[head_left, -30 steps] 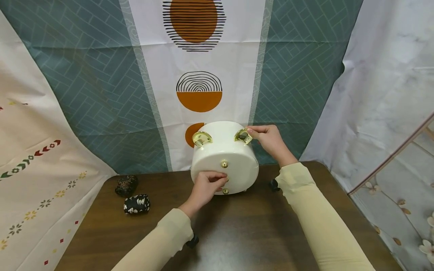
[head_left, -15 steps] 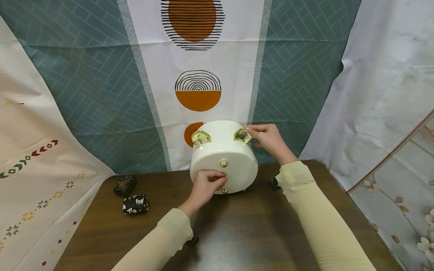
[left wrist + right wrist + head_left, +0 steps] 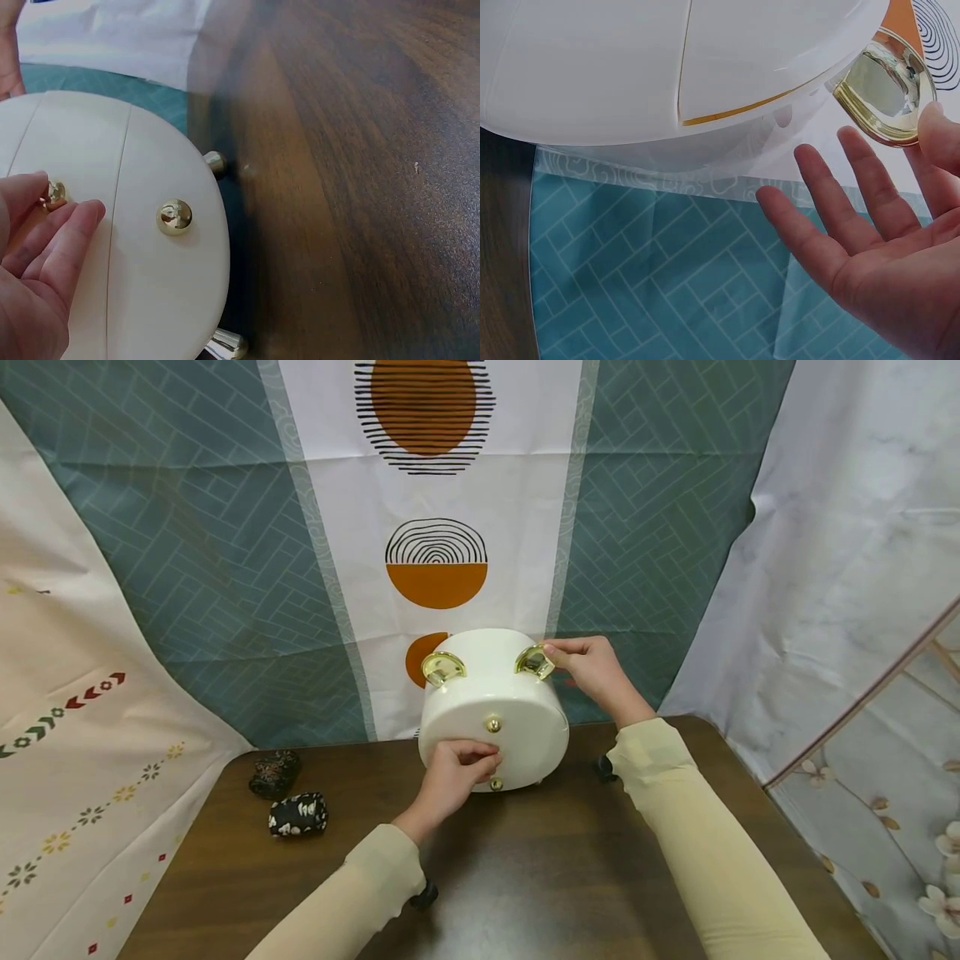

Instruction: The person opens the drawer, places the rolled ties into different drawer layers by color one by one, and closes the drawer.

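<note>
A glossy white rounded box (image 3: 525, 743) with seams between its drawers stands at the back of the table. It has gold knobs down its front and two gold ear-shaped pieces on top. My left hand (image 3: 450, 781) pinches the middle knob (image 3: 54, 195) between thumb and fingers; the lower knob (image 3: 175, 216) is uncovered. With thumb and index finger my right hand (image 3: 596, 668) grips the rim of the right gold ear (image 3: 889, 90), its other fingers spread out. The left gold ear (image 3: 444, 669) is untouched. In the left wrist view the drawer fronts look flush.
Two small dark patterned objects (image 3: 298, 814) lie on the left of the brown wooden table (image 3: 540, 877). A green and white patterned cloth (image 3: 637, 527) hangs right behind the box. Light cloths hang at both sides. Short gold feet (image 3: 216, 163) hold the box up.
</note>
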The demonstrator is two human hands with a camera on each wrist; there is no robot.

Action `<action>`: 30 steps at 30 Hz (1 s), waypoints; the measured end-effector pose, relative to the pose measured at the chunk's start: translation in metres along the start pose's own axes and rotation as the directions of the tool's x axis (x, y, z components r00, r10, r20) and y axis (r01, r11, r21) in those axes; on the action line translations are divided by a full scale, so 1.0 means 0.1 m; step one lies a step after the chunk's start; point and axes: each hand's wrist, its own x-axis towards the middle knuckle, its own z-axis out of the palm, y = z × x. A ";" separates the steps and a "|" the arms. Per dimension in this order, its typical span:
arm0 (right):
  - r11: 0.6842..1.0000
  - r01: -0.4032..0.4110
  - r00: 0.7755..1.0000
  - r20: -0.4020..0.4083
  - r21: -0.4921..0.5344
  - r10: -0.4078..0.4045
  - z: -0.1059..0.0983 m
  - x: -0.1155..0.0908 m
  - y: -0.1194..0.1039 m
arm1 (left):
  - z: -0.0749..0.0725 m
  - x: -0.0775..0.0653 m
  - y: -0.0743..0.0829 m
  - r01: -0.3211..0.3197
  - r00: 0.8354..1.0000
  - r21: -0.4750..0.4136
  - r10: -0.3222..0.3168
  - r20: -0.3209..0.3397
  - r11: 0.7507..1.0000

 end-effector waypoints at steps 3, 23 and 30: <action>1.000 -0.001 1.000 -0.003 -0.005 0.001 0.00 0.00 0.00 | 0.00 0.00 -0.04 -0.009 1.000 0.014 0.009 -0.010 1.000; 1.000 0.031 0.999 -0.025 -0.004 -0.031 0.03 0.00 -0.04 | -0.02 -0.12 0.30 0.001 0.999 0.028 -0.002 0.033 1.000; 1.000 0.023 0.999 -0.031 -0.013 -0.024 0.01 -0.01 -0.02 | 0.00 -0.09 0.16 -0.009 0.999 0.039 0.008 0.034 0.999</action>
